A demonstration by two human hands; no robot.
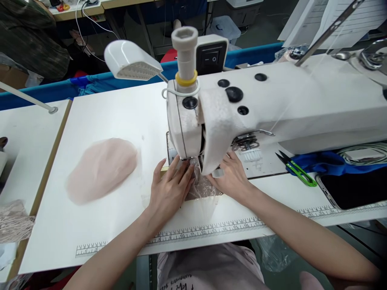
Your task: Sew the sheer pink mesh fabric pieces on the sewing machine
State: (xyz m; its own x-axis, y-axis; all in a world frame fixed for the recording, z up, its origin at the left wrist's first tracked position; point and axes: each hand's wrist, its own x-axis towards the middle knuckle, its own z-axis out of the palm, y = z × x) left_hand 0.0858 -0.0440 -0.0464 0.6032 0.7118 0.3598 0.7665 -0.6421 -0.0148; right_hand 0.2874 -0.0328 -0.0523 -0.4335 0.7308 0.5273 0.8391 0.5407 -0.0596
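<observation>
A white sewing machine (272,104) stands on a white table (99,117). A thin, sheer pale fabric piece (203,189) lies under its needle area. My left hand (169,189) lies flat on the fabric just left of the presser foot, fingers stretched toward the needle. My right hand (231,177) rests on the fabric right of the needle, fingers partly hidden under the machine head. A stack of pale pink sheer pieces (101,169) lies on the table to the left.
Green thread snips (298,169) lie right of the machine beside blue cloth (323,163) and a dark phone (353,189). A white lamp (130,60) hangs over the table. Ruler markings (211,230) run along the front edge. A lace bundle (13,221) sits far left.
</observation>
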